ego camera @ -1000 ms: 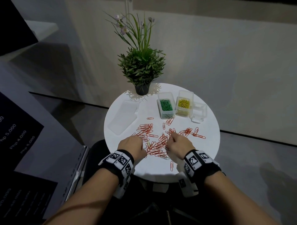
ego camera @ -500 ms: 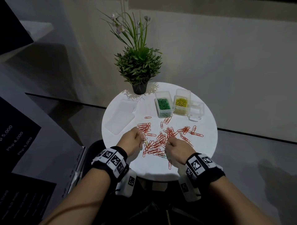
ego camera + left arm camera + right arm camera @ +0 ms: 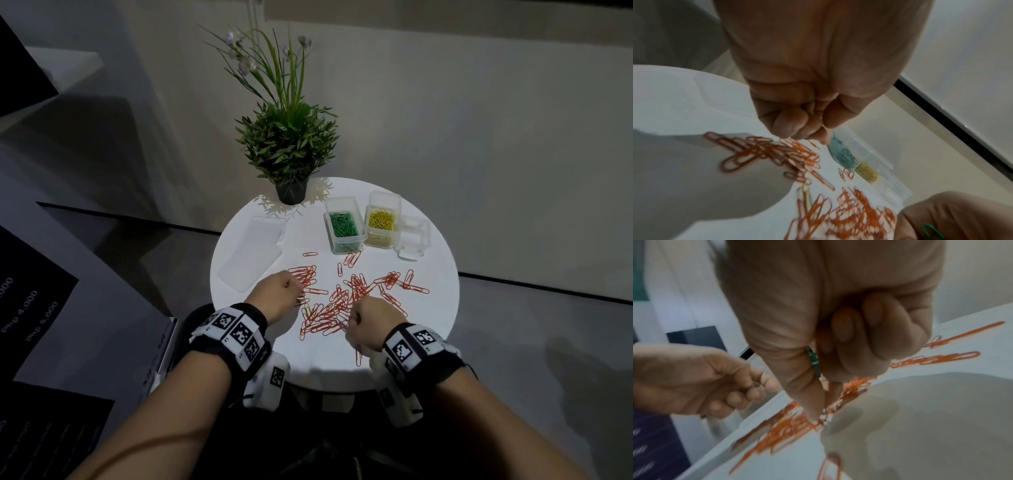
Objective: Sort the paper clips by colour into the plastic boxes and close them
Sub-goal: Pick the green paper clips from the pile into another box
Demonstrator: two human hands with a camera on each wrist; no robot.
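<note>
Fingers (image 3: 875, 331) of the right hand (image 3: 368, 323) curl round a small clutch of green paper clips (image 3: 813, 360) while thumb and forefinger dip into the red paper clips (image 3: 342, 301) scattered across the round white bench (image 3: 428, 325). The left hand (image 3: 279, 294), at the pile's left edge, has its fingers drawn in tight; something small seems pinched at their tips, but the blur hides what it is.

Across the bench stand three clear plastic boxes: the green box (image 3: 342, 224) and the yellow box (image 3: 381, 221) each hold their colour, while the empty box (image 3: 412, 238) beside them holds nothing. Clear lids (image 3: 251, 253) lie to the left, near a potted plant (image 3: 287, 150).

Risks from here: a yellow clip (image 3: 807, 195) lies tangled among the reds and could be swept up with them; hooked clips may drag neighbours along; and the green clips held loosely in the palm could slip back into the pile as the fingertips keep picking.
</note>
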